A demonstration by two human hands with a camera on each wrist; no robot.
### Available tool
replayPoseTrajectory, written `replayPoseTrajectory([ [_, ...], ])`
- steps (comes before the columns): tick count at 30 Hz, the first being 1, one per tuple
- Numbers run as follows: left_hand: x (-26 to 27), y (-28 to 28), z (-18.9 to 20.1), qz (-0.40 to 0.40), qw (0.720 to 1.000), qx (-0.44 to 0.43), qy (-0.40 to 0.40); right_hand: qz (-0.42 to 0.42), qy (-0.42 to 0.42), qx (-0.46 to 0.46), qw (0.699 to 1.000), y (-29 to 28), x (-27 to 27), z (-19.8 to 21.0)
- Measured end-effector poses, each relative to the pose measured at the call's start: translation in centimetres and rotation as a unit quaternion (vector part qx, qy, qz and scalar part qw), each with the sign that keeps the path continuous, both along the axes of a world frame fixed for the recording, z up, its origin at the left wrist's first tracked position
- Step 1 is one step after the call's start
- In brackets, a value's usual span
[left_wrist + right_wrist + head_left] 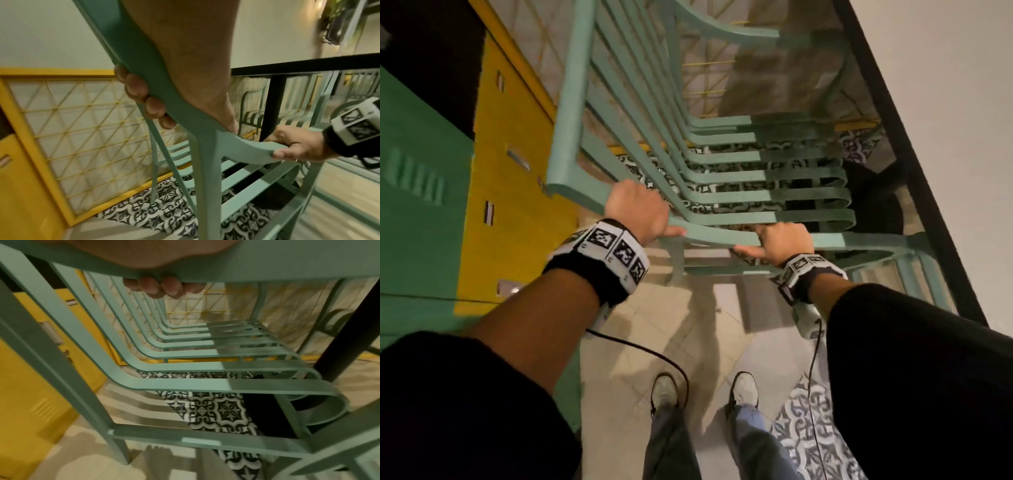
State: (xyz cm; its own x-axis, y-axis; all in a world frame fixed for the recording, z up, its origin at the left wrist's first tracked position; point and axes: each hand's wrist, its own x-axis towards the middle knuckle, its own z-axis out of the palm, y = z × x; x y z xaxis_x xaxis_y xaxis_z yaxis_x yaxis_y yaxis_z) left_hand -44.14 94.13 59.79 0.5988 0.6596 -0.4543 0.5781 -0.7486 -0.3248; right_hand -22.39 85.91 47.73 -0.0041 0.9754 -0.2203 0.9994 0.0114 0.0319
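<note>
Left fingers (135, 87): curled together under the top rail of the chair back, thumb along the near face of the rail. Clamped on the rail.

Right fingers (170, 287): same wrap, tips showing below the rail; thumb pressed along its near edge. Clamped.

Left hand (637, 214) sits near the rail's left corner, right hand (786, 243) near its right end, well apart. Both wrists carry black bands with white marker tiles (613, 250), each with a thin black cable (674, 363) trailing back.

Chair (726, 176): pale green, with slats running down the back and bending forward into the seat. It stands directly in front of the person, back towards them. The front of the seat lies in shadow at the black edge of the table (914, 171). Left wrist view shows a black table leg (271, 105) just beyond the seat. Cannot tell whether all the chair's feet touch the floor; frames blurred.

Surroundings: yellow lockers (510, 171) to the left, a yellow lattice screen (82, 121) behind the chair, patterned black-and-white tiles (815, 438) on the floor under the seat and at lower right. Person's shoes (664, 390) on plain tile, behind the chair.
</note>
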Motion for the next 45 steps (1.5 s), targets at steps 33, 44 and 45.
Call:
replayPoseTrajectory([
  [33,4.9,8.7,0.0,0.095,0.993,0.001,0.068,0.034,-0.009,0.012,0.999,10.0,4.9,-0.3],
  [44,4.7,7.4,-0.5,0.08,0.993,0.064,0.064,-0.012,0.013,0.016,1.0,9.5,4.7,-0.6],
  [45,4.8,6.7,-0.4,0.075,0.992,0.079,0.061,-0.022,0.032,0.021,0.999,9.0,4.5,-0.4],
])
